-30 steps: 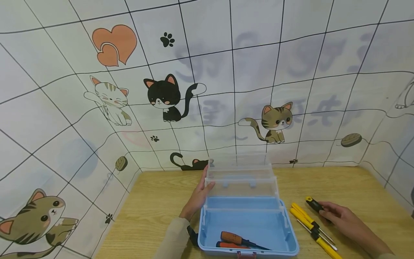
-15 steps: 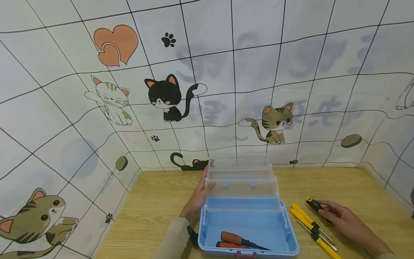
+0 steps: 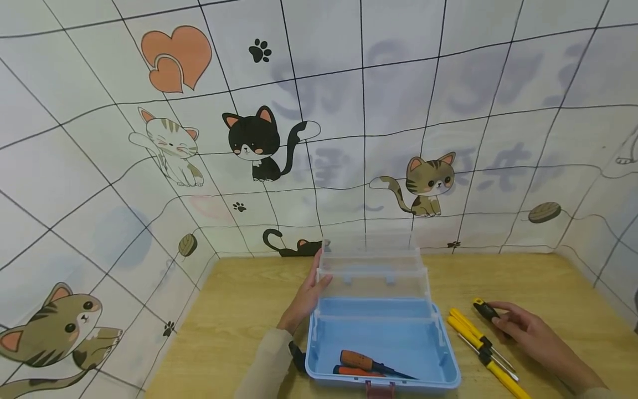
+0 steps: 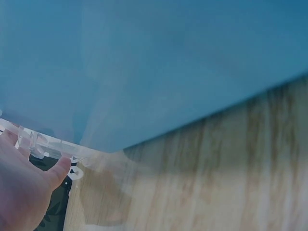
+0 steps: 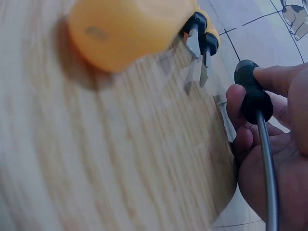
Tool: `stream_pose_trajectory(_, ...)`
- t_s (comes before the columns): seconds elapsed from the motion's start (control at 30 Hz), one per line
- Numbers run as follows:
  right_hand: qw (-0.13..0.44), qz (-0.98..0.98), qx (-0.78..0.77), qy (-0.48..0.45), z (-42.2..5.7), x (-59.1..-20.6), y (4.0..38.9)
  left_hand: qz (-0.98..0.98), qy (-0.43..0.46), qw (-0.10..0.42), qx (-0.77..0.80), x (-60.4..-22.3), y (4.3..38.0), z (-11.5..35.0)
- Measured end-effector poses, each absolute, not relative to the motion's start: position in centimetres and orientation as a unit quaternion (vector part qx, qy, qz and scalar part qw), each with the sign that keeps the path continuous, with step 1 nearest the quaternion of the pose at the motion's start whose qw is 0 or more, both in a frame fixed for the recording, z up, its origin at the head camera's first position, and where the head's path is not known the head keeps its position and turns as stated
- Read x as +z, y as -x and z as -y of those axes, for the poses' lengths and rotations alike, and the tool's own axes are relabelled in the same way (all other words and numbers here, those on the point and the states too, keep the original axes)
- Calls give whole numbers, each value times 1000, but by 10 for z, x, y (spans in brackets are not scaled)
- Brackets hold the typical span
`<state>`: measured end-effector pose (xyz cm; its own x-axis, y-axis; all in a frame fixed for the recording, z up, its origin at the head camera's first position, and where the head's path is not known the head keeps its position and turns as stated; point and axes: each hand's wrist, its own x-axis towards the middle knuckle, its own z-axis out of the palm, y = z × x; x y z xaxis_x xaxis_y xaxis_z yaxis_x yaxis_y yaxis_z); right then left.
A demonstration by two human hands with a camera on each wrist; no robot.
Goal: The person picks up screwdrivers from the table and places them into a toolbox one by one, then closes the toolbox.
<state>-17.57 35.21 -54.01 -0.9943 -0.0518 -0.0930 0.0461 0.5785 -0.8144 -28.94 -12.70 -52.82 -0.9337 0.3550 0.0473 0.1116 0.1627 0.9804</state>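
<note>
A light blue toolbox (image 3: 379, 335) stands with its clear plastic lid (image 3: 374, 288) raised. My left hand (image 3: 305, 296) grips the lid's left edge, thumb in front and fingers mostly hidden behind; the left wrist view shows the thumb (image 4: 58, 172) at the clear edge. In the right hand (image 3: 535, 335) is a screwdriver (image 5: 255, 94) with a black handle and yellow end, held between thumb and curled fingers. Its metal shaft runs back under the palm. Inside the box, along the front wall, lie a brown-handled screwdriver (image 3: 356, 360) and a red-handled tool (image 3: 356, 371).
Yellow-handled screwdrivers (image 3: 466, 327) lie on the wooden table (image 3: 249, 310) between the box and my right hand, their shafts side by side. A brown latch (image 3: 380, 390) hangs at the box front. Behind the table rises a wall covering (image 3: 339, 166) printed with cats.
The head view has tipped slightly, so the scene sits a little higher. The right hand and its screwdriver have shifted slightly to the right. The left hand stays on the lid.
</note>
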Motion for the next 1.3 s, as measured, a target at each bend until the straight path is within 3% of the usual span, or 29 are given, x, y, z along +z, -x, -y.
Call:
stream_pose_trajectory(1.07,41,-898,-437,-14,-356,-527,181,-762,-156,87,622,-527,291,127)
stream_pose_trajectory(1.3,5,-902,-431,3,-354,-520,183,-769,-157,84,614,-527,290,127)
